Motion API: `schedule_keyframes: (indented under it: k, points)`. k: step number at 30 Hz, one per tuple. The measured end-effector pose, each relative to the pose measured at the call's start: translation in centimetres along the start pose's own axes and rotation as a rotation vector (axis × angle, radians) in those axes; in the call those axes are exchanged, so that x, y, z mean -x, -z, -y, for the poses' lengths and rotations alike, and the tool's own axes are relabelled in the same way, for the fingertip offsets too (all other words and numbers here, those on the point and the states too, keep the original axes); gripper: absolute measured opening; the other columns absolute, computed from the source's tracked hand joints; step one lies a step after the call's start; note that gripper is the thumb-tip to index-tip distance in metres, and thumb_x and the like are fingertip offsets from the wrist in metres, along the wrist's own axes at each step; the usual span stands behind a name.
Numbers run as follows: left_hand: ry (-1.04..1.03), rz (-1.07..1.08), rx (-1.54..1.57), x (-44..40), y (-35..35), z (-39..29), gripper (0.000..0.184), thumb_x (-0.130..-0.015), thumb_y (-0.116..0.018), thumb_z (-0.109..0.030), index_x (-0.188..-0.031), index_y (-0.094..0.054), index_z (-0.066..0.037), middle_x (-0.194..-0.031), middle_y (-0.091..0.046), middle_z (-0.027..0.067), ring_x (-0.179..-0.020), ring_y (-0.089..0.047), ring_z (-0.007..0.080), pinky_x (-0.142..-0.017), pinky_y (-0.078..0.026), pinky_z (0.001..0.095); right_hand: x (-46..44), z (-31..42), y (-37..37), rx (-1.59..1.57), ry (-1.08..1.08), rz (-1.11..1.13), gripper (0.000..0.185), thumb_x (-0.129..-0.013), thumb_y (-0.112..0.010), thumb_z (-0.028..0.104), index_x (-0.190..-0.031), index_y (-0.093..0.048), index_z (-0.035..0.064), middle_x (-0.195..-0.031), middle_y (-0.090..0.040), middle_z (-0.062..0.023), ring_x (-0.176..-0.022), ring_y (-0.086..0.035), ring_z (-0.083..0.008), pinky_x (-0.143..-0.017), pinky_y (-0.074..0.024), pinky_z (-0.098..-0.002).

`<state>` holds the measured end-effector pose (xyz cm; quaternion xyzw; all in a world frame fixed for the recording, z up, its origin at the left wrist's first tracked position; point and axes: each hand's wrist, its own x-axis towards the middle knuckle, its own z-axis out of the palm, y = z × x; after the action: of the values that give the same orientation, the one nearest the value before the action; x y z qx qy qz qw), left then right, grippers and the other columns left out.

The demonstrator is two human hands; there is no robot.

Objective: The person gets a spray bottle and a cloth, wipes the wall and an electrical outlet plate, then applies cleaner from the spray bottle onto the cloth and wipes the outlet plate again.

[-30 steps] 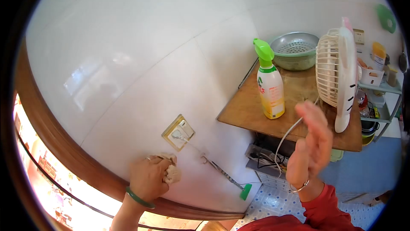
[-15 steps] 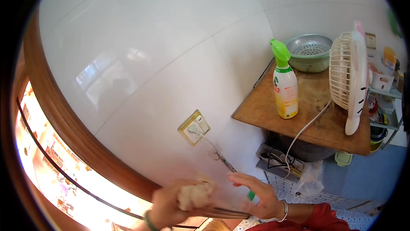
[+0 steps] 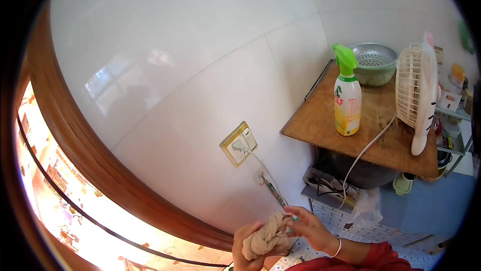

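A crumpled beige cloth is bunched up at the bottom middle of the head view. My left hand is wrapped round it from the left. At its right end, the fingers of my right hand are closed on the fabric, though the fingertips are partly hidden. Just above my hands hangs a thin stick-like handle against the wall. Higher up, a wall socket with a yellowish frame has a white plug in it.
On the wooden tabletop at right stand a green-topped spray bottle, a metal colander and a white fan. Below is a grey box with cables. A brown door frame curves along the left.
My right hand has come in to the cloth and its fingers have closed on it. My left hand has moved right and down with the cloth. The view has shifted slightly.
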<state>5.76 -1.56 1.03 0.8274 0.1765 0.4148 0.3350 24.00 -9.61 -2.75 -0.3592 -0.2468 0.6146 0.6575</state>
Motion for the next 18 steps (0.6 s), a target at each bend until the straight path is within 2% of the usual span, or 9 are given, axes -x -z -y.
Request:
schedule_keyframes:
  k: [1,2,3,5,8,12,13,16,18]
  points:
    - [-0.164,-0.056,-0.165,0.0,0.5,0.2,0.056,-0.075,-0.077,-0.008,-0.126,-0.054,0.001,-0.125,-0.057,0.0162,-0.113,-0.054,0.0325,-0.095,-0.046,0.0413,-0.2,-1.1,0.3,0.153,0.149,-0.076,0.058,-0.096,-0.059,0.015,-0.146,-0.033,0.0034,-0.142,-0.042,-0.0080,-0.129,-0.045,-0.0190,-0.100,-0.0456,-0.0340]
    - [-0.164,-0.055,-0.162,0.2,0.6,0.3,0.056,-0.075,-0.077,-0.008,-0.126,-0.054,0.001,-0.125,-0.057,0.0162,-0.113,-0.054,0.0325,-0.095,-0.046,0.0413,-0.3,-1.5,0.2,0.307,0.297,-0.150,0.059,-0.096,-0.057,0.015,-0.147,-0.030,0.0029,-0.143,-0.043,-0.0074,-0.131,-0.043,-0.0187,-0.100,-0.0452,-0.0368]
    - [-0.186,-0.110,-0.275,0.5,0.7,0.3,0.055,-0.076,-0.077,-0.011,-0.125,-0.054,0.001,-0.125,-0.057,0.0169,-0.112,-0.054,0.0345,-0.095,-0.045,0.0426,-0.2,-1.6,0.0,0.308,0.296,-0.153,0.059,-0.096,-0.057,0.015,-0.147,-0.030,0.0029,-0.143,-0.043,-0.0074,-0.131,-0.043,-0.0187,-0.100,-0.0452,-0.0368]
    - [-0.228,-0.100,-0.363,0.7,0.5,0.5,0.056,-0.077,-0.077,-0.015,-0.126,-0.054,0.001,-0.126,-0.056,0.0189,-0.111,-0.054,0.0373,-0.095,-0.045,0.0440,0.8,-1.2,-1.3,0.148,0.378,0.047,0.065,-0.094,-0.060,0.015,-0.149,-0.026,0.0019,-0.145,-0.040,-0.0094,-0.132,-0.041,-0.0188,-0.103,-0.0428,-0.0368]
    - [-0.276,0.112,-0.287,1.0,-2.1,0.7,0.062,-0.076,-0.078,-0.021,-0.128,-0.053,0.003,-0.131,-0.053,0.0232,-0.113,-0.053,0.0400,-0.097,-0.045,0.0443,1.5,0.1,-2.8,0.275,0.446,0.211,0.070,-0.093,-0.062,0.015,-0.150,-0.023,0.0010,-0.146,-0.040,-0.0115,-0.131,-0.042,-0.0181,-0.105,-0.0399,-0.0348]
    - [-0.180,0.227,-0.132,0.1,-3.3,-0.6,0.065,-0.076,-0.077,-0.020,-0.130,-0.051,0.005,-0.133,-0.050,0.0262,-0.120,-0.050,0.0423,-0.100,-0.043,0.0447,1.1,-1.1,-1.7,-0.007,0.334,-0.071,0.058,-0.092,-0.062,0.012,-0.143,-0.037,-0.0012,-0.130,-0.056,-0.0117,-0.119,-0.054,-0.0170,-0.102,-0.0427,-0.0308]
    - [-0.144,0.238,-0.089,-0.1,-3.2,-0.8,0.066,-0.075,-0.076,-0.018,-0.131,-0.051,0.005,-0.134,-0.049,0.0267,-0.122,-0.049,0.0429,-0.100,-0.042,0.0453,0.7,-0.9,-1.2,0.012,0.397,-0.182,0.048,-0.092,-0.062,0.006,-0.138,-0.047,0.0012,-0.119,-0.062,-0.0100,-0.111,-0.058,-0.0171,-0.097,-0.0474,-0.0302]
    - [-0.181,0.173,-0.216,0.5,-1.6,0.5,0.068,-0.073,-0.077,-0.013,-0.134,-0.050,0.003,-0.135,-0.047,0.0271,-0.122,-0.049,0.0422,-0.101,-0.041,0.0460,-0.5,2.9,-0.5,-0.257,0.518,-0.181,0.044,-0.092,-0.063,0.006,-0.134,-0.051,-0.0001,-0.119,-0.063,-0.0092,-0.108,-0.059,-0.0151,-0.096,-0.0467,-0.0277]
    - [-0.072,0.101,-0.194,0.9,-0.4,0.9,0.059,-0.074,-0.076,-0.010,-0.129,-0.056,-0.002,-0.134,-0.051,0.0233,-0.121,-0.050,0.0394,-0.101,-0.041,0.0467,-3.0,4.9,1.2,0.066,0.665,-0.220,0.038,-0.091,-0.061,0.004,-0.130,-0.056,0.0033,-0.121,-0.063,-0.0106,-0.108,-0.059,-0.0162,-0.093,-0.0473,-0.0290]
